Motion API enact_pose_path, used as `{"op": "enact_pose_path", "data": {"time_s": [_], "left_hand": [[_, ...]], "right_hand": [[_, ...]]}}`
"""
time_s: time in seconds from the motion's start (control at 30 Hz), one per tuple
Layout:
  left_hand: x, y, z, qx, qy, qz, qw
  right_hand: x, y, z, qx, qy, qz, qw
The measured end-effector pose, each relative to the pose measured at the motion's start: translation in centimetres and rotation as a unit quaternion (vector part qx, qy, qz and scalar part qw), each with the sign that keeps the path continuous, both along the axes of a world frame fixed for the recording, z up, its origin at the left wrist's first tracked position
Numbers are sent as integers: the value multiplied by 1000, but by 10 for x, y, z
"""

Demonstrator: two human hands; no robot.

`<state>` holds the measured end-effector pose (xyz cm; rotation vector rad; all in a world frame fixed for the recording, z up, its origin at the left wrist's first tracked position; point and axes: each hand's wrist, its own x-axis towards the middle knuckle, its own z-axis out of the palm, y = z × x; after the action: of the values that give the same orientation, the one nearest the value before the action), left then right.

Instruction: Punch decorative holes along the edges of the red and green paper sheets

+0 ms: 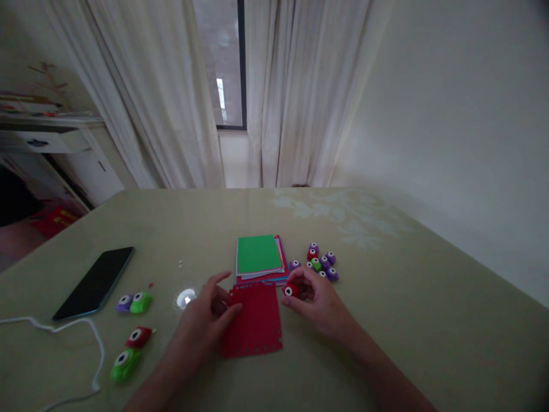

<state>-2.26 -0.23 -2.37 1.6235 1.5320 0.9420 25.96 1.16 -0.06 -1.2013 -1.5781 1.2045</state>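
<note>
A red sheet of card (257, 323) with small punched holes along its edges is in front of me. My left hand (202, 323) grips its upper left side, thumb on top and index finger raised. Between the thumb and fingers of my right hand (319, 304) is a small red craft punch (290, 290) with a round white-and-black button, just beside the card's upper right corner. Beyond the card lies a stack of coloured sheets (257, 254), green on top. Several purple, red and green punches (325, 262) cluster behind my right hand.
On the left are a purple punch (124, 303), a green punch (140, 302), a red punch (138, 337) and another green one (126, 365). A dark phone or tablet (96, 283) lies near a white cable (96, 343). Tiny paper bits (180, 263) dot the table.
</note>
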Motion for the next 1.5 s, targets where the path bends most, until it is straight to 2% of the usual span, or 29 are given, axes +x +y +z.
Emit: {"op": "enact_pose_path", "data": {"time_s": [0.1, 0.23, 0.5, 0.67, 0.97, 1.27, 1.5], "left_hand": [[-2, 4, 7, -52, -99, 18, 994], [-2, 5, 20, -130, -174, 30, 976], [7, 3, 32, -167, -235, 58, 956], [9, 3, 38, -167, -226, 71, 957], [0, 3, 26, -135, -210, 81, 965], [4, 1, 38, -157, -234, 80, 956], [-4, 6, 21, -127, -204, 67, 968]], "right_hand": [[-2, -2, 0, -3, -8, 8, 1000], [-3, -1, 1, -34, 34, 16, 999], [-5, 4, -7, -75, 139, 39, 987], [-10, 6, -13, -101, 198, 38, 974], [-10, 5, -11, -97, 227, 37, 968], [-11, 4, -7, -84, 219, 23, 972], [-13, 1, 2, -92, 220, 19, 971]]}}
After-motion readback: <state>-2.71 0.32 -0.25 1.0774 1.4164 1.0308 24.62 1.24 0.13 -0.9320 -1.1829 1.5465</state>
